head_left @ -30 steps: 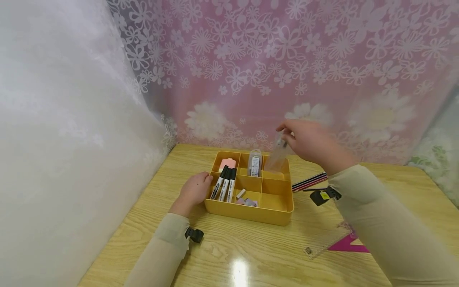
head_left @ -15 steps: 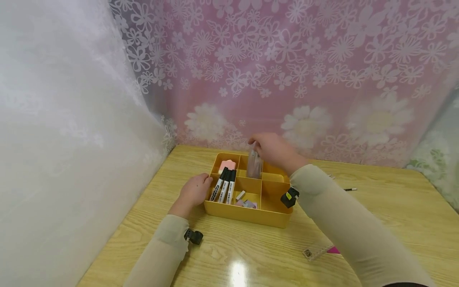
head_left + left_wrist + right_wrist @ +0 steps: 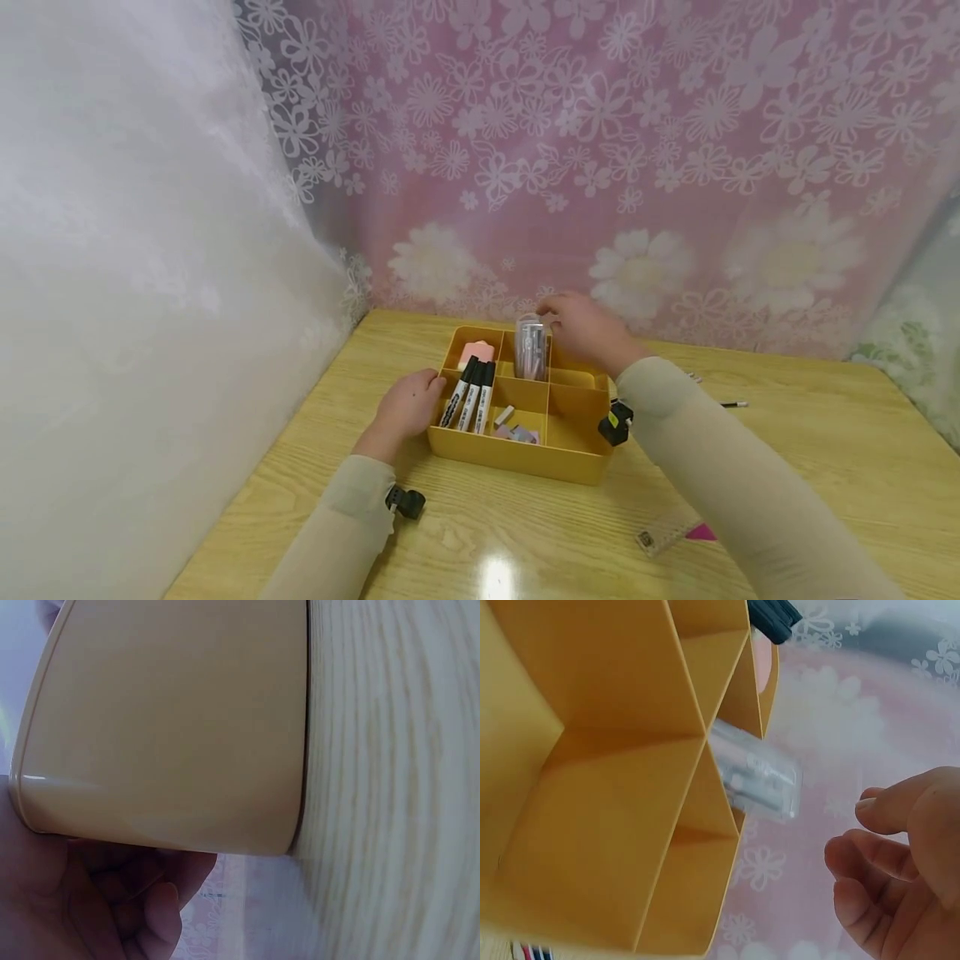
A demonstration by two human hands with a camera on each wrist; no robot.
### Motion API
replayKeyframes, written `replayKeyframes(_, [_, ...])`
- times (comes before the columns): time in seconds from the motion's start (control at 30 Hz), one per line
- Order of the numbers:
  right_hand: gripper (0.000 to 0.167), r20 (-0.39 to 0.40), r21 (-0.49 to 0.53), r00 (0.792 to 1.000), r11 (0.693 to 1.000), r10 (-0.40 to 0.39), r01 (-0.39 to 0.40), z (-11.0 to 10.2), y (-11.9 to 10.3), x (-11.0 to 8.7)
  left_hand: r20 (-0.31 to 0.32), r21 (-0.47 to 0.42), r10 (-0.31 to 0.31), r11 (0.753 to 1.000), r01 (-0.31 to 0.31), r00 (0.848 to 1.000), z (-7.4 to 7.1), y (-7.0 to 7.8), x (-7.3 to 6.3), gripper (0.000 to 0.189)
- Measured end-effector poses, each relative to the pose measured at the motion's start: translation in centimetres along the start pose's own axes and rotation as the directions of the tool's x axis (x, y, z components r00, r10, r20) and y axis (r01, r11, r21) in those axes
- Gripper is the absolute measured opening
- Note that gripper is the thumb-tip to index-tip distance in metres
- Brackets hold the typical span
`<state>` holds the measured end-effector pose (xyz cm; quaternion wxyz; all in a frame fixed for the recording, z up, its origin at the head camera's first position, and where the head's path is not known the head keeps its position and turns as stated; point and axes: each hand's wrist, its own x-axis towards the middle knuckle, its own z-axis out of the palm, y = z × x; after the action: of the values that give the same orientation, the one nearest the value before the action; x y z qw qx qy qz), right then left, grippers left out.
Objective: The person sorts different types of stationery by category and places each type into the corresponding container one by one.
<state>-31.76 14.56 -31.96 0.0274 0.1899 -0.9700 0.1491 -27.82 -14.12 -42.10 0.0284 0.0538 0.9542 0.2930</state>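
My left hand (image 3: 407,407) grips the left wall of a yellow compartment box (image 3: 517,461). In the left wrist view, its curled fingers (image 3: 161,911) lie against that wall. A clear plastic case (image 3: 531,354) with thin grey contents stands tilted in the back middle compartment, its top above the rim. My right hand (image 3: 588,329) hovers just right of it; the right wrist view shows bent fingers holding nothing, apart from the case. Three black-capped white markers (image 3: 468,396) lean in the front left compartment. A pink item (image 3: 477,354) sits behind them.
Small eraser-like pieces (image 3: 517,433) lie in the front middle compartment. Right of the box, a pencil (image 3: 735,405) is partly hidden by the right arm. A clear ruler (image 3: 663,536) and a magenta piece (image 3: 701,532) lie nearer. A floral curtain (image 3: 630,167) hangs behind the table.
My right hand carried a clear plastic case left into the back middle compartment, let it go and drew back slightly right. The left hand has stayed on the box.
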Motion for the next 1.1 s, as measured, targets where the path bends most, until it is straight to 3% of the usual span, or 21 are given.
replayKeyframes(0.23, [0.033,0.015,-0.013,1.0,1.0,0.002,-0.002,-0.8,2.6,-1.0,0.001,0.004,-0.004,1.0,0.004,1.0,0.0,0.0,0.1,0.043])
replayKeyframes(0.4, [0.028,0.01,0.033,1.0,0.999,0.023,-0.023,-1.6,4.8,-2.5,-0.001,-0.001,0.0,1.0,0.0,1.0,0.0,0.1,0.1,0.042])
replayKeyframes(0.63, [0.027,0.019,0.07,0.996,0.993,0.091,-0.092,-2.6,7.4,-5.3,-0.006,-0.007,-0.004,1.0,0.003,1.0,0.0,0.1,0.1,0.042])
replayKeyframes(0.9, [0.023,0.01,0.047,0.996,0.995,0.085,-0.085,-3.2,10.5,-8.8,-0.004,-0.01,0.002,1.0,-0.002,1.0,0.1,-0.1,0.2,0.044])
replayKeyframes(1.1, [0.026,0.051,0.055,0.992,0.991,0.116,-0.119,-2.9,12.9,-11.3,-0.006,-0.006,0.014,1.0,-0.014,1.0,0.1,-0.2,0.2,0.045])
